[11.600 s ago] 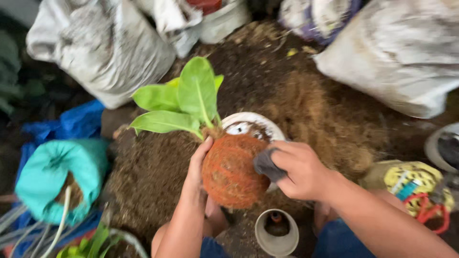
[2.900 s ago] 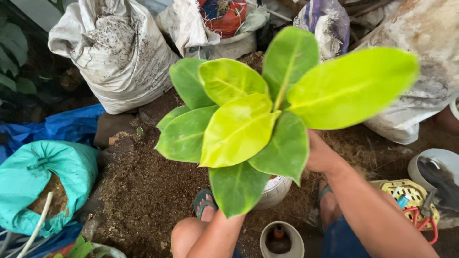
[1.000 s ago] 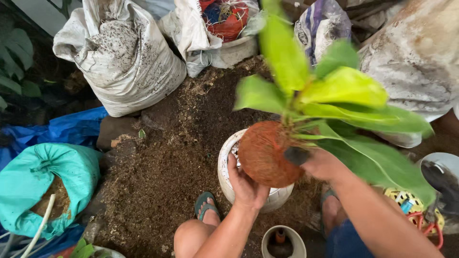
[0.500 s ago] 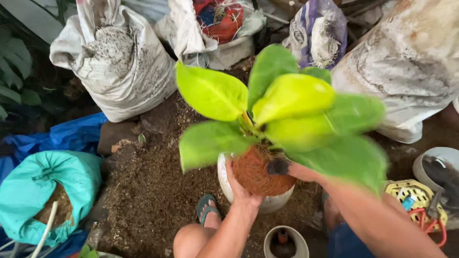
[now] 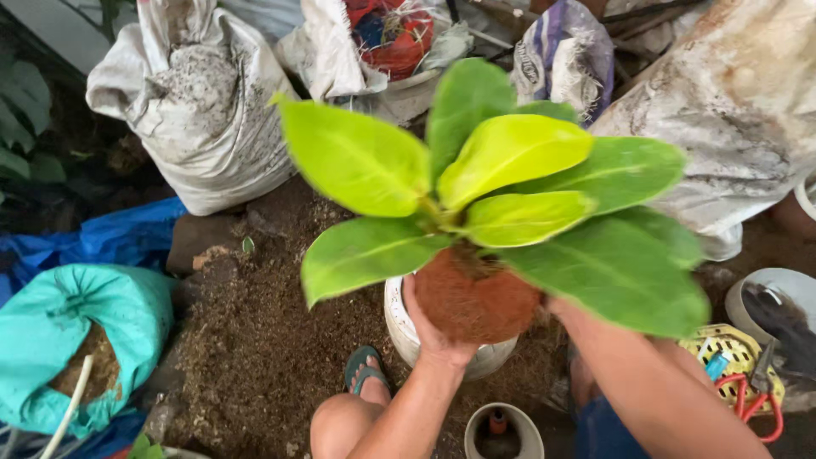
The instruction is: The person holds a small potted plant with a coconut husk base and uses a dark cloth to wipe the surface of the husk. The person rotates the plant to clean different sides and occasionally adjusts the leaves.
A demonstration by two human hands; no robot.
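1. At centre frame, I see the plant (image 5: pixel 501 204) held up off the ground, its broad yellow-green and darker green leaves spreading toward 9, 12 and 3 o'clock.
2. Below the leaves sits the root ball (image 5: pixel 476 302), a round reddish-brown fibrous mass at about 6 o'clock from the leaf cluster.
3. My left hand (image 5: pixel 433 327) cups the root ball from its 8 o'clock side, palm pressed on it and fingers wrapped underneath: it is grasping the ball.
4. My right hand comes in from 4 o'clock along the forearm, but the big leaf covers it; I cannot tell whether it is clenched on the ball or released.
5. Directly behind and beneath the root ball stands a white pot (image 5: pixel 404 327), its rim showing at the ball's 8 o'clock; I cannot tell whether the ball touches it.
6. Loose dark soil (image 5: pixel 255 348) covers the ground around the pot, out toward 9 o'clock.
7. A foot in a green sandal (image 5: pixel 365 370) rests on the soil at 7 o'clock of the pot.
8. A small grey pot (image 5: pixel 503 429) sits at 6 o'clock, by the bottom edge.
9. At 10 o'clock a white sack (image 5: pixel 204 110) stands open with grey mix inside.
10. At 8 o'clock a teal bag (image 5: pixel 85 331) holds brown fibre.
11. At 4 o'clock a yellow basket (image 5: pixel 722 357) lies with red-handled tools, just beside a white bowl (image 5: pixel 778 289).
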